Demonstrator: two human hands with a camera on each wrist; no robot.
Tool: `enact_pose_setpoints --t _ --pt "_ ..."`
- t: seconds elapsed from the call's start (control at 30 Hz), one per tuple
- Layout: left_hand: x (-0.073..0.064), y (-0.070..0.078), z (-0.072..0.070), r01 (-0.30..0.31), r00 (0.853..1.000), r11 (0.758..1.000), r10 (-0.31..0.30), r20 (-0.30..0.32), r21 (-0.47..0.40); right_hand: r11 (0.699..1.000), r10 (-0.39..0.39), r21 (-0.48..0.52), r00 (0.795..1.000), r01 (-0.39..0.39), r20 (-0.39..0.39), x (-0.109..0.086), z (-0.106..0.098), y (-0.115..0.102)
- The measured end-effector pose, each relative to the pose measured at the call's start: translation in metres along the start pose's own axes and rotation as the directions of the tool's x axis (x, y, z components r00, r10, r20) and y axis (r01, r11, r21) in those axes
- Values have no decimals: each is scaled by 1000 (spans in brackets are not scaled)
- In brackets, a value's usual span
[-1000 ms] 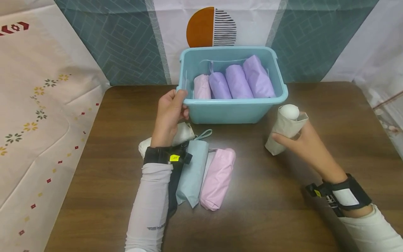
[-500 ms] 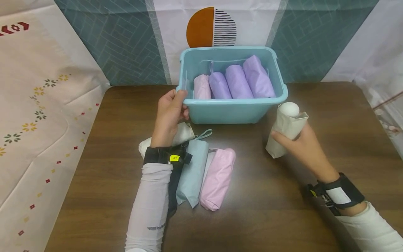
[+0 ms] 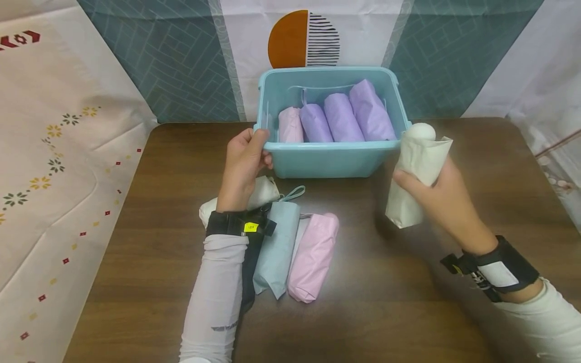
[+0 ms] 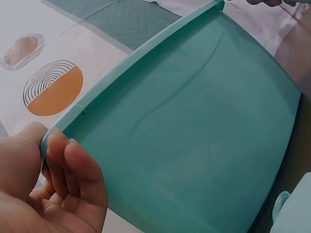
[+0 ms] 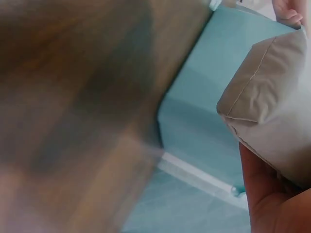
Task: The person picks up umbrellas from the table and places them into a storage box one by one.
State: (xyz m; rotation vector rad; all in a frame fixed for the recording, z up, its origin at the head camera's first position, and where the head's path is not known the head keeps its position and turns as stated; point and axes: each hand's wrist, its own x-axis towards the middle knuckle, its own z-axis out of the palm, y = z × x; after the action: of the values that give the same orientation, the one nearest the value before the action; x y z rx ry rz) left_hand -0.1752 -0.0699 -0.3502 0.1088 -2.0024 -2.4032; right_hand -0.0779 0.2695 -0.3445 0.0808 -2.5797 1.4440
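Note:
My left hand (image 3: 245, 164) pinches the front left corner of a light blue plastic bin (image 3: 322, 164), thumb over the rim and fingers curled beneath it. In the left wrist view the bin wall (image 4: 184, 121) fills most of the frame. My right hand (image 3: 447, 201) grips a cream folded umbrella (image 3: 415, 164) in its sleeve, its round white end poking out at the top. This umbrella is held above the table, tilted, and overlaps the bin's front right corner in the head view. Its sleeve's flat bottom (image 5: 255, 92) shows close up in the right wrist view.
Inside the bin stand a pale pink folded umbrella (image 3: 290, 125) and several purple ones (image 3: 343, 118). On the table (image 3: 376, 302) lie light blue (image 3: 278, 247) and pink (image 3: 313, 259) folded umbrellas. A cream one (image 3: 265, 191) and a black one (image 3: 250, 272) are partly hidden by my left arm.
My right hand has raised the cream folded umbrella upward beside the bin's front right corner. My left hand stays on the bin rim, and the bin has not moved.

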Motion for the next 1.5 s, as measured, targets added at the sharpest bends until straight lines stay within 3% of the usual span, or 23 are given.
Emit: enact_pose_setpoints --t 0.47,0.67,1.0,1.5 --pt "0 0 1 -11 1000 1000 10 -22 -28 999 -18 -31 999 18 27 27 -16 -50" --pt "0 -1 1 5 1000 999 -5 -17 -32 998 59 -19 997 -58 40 44 -20 -66" --pt "-1 2 1 -3 1000 999 3 -10 -33 973 178 -173 975 -154 133 83 -31 -91" --pt "-2 5 -1 2 1000 999 -2 4 -32 969 133 -241 942 -58 309 129 -14 -118"
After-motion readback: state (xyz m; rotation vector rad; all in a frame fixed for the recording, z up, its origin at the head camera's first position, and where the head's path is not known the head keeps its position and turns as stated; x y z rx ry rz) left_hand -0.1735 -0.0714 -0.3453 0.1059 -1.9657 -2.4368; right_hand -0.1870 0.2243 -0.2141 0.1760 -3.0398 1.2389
